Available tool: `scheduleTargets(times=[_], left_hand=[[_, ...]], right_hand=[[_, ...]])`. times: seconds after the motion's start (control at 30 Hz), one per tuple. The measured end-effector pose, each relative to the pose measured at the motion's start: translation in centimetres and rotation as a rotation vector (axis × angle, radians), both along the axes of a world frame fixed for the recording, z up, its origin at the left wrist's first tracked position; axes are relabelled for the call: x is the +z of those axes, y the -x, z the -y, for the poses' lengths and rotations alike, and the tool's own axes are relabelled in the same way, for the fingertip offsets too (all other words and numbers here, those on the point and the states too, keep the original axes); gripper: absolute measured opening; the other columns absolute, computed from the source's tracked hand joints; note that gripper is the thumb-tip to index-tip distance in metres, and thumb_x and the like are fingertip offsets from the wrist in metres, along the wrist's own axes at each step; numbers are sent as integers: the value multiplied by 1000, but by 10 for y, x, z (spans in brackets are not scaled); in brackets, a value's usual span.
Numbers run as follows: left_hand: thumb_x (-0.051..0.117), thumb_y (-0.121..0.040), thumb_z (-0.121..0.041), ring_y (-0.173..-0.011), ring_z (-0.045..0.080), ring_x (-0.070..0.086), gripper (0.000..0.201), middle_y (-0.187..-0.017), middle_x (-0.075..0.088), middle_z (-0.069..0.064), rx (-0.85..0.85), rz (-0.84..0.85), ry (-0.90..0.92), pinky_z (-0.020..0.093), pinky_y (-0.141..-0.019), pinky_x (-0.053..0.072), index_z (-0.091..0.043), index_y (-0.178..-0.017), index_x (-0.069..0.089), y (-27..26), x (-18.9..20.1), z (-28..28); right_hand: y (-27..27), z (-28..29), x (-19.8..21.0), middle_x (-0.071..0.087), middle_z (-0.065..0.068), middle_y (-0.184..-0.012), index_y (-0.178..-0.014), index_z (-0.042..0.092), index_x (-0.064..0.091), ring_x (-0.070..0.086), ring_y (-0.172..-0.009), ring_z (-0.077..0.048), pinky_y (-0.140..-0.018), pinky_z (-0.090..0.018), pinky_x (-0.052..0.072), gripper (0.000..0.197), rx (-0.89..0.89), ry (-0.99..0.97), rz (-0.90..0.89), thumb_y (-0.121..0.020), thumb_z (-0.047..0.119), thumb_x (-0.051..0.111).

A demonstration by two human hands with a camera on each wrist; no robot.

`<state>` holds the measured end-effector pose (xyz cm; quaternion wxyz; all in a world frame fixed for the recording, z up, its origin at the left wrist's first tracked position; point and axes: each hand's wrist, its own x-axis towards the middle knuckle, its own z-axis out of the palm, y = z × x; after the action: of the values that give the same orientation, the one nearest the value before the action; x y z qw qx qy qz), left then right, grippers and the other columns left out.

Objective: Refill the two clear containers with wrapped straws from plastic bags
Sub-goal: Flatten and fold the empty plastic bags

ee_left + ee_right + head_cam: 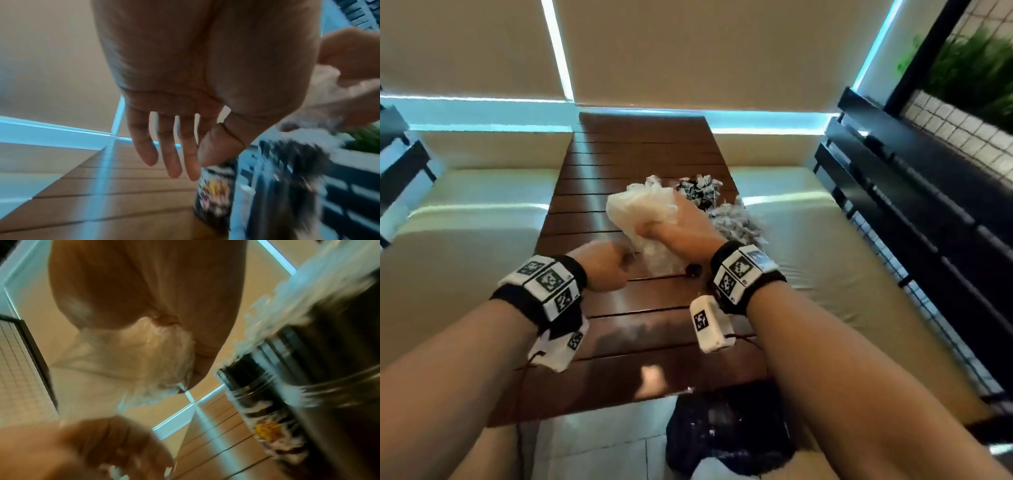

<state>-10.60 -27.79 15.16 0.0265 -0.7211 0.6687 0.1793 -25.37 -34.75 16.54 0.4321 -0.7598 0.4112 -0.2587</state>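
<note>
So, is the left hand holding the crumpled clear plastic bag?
No, the left hand is open and empty; the right hand grips the crumpled clear plastic bag.

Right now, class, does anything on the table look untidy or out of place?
Only the crumpled plastic bag, bunched in the right hand above the wooden table. Both straw containers stand upright and full; no straws appear spilled. The left hand holds nothing.
</note>
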Motion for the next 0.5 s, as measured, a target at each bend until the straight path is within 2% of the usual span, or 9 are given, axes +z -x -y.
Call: scheduleTargets(times=[0.07,0.17,0.2,0.27,0.33,0.37,0.43,0.5], left_hand=[[47,-89,-18,-102,23,62,27,-111,67,2,-115,83,-160,29,-89,50,-18,-109,65,20,-29,-10],[51,-88,-23,-96,23,65,20,-101,70,2,-284,221,-308,25,-79,50,-14,-96,67,45,-71,-26],[52,-88,-26,-91,24,66,20,-97,71,3,-325,246,-327,27,-76,52,-13,-92,67,54,-85,-31],[53,-89,-31,-80,25,65,25,-90,71,5,-342,244,-356,28,-65,53,-10,-88,68,73,-107,-42],[53,-90,-32,-68,22,60,27,-78,67,4,-337,258,-387,23,-54,46,-10,-81,66,89,-123,-53],[53,-87,-28,-63,21,60,25,-72,65,3,-328,245,-408,24,-53,48,-10,-76,66,96,-130,-57],[50,-82,-21,-57,18,61,24,-64,65,1,-320,215,-438,28,-56,55,-10,-68,65,103,-143,-64],[48,-85,-23,-62,19,60,24,-70,64,1,-311,221,-436,28,-58,52,-11,-69,61,106,-153,-71]], right_hand=[[31,-8,-12,63,8,-113,-126,22,56,60,-107,-13,-100,-36,47,53,-21,-55,-73,-78,31,78],[83,-27,-38,65,8,-116,-126,24,59,60,-109,-11,-100,-33,47,54,-184,-63,-110,-75,34,75],[102,-33,-51,66,7,-119,-125,24,60,60,-110,-12,-98,-29,46,53,-263,-52,-132,-75,35,73],[139,-52,-78,65,1,-121,-124,20,58,59,-111,-17,-85,-20,40,49,-420,-50,-195,-79,32,72],[174,-73,-111,65,-3,-117,-121,18,57,60,-107,-23,-77,-21,37,49,-557,-49,-235,-78,37,70],[190,-83,-130,66,-4,-114,-119,18,57,61,-104,-25,-76,-23,38,51,-647,-63,-237,-76,42,69],[215,-96,-166,65,-6,-112,-119,17,56,61,-102,-28,-76,-25,41,55,-853,-130,-231,-74,47,68],[232,-101,-196,63,-8,-116,-125,15,54,60,-107,-30,-83,-31,45,63,-1049,-237,-176,-73,47,67]])
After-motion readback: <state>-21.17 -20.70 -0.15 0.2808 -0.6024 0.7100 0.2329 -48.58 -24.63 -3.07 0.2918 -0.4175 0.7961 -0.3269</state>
